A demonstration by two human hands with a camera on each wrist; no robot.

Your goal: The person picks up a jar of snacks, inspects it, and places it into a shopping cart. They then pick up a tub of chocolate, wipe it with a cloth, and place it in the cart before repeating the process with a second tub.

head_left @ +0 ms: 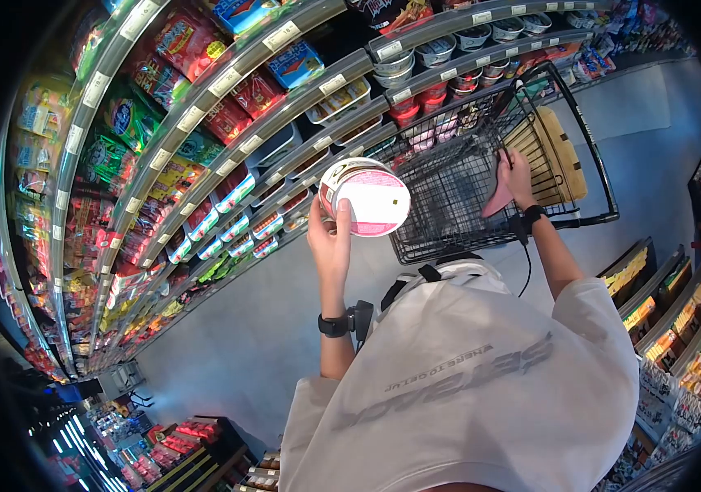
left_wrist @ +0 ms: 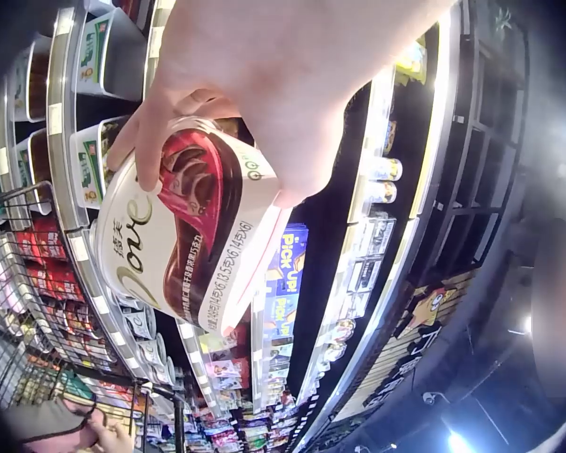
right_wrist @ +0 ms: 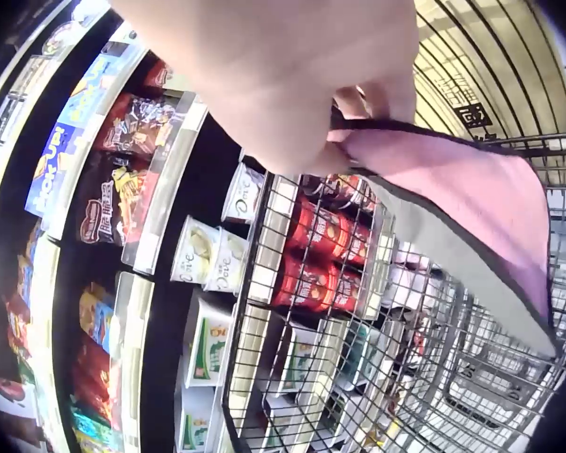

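My left hand [head_left: 331, 248] holds a Dove chocolate tub [head_left: 371, 201] raised in front of my chest, with its white, pink-edged end facing up toward my head. In the left wrist view, fingers and thumb span the tub [left_wrist: 193, 222], whose side shows a brown and red swirl and the Dove name. Over the cart, my right hand [head_left: 517, 176] pinches a flat pink and grey flap [right_wrist: 453, 179] with dark edging. The flap hangs down over the wire basket. Part of the right hand's fingers is hidden behind the flap.
A black wire shopping cart [head_left: 457, 189] stands ahead to the right, a tan board [head_left: 559, 156] at its handle end. Curved shelves [head_left: 227, 82] of packaged sweets run along the left and front. More Dove tubs [right_wrist: 228, 260] sit on a shelf beside the cart. Other racks [head_left: 670, 312] stand at right.
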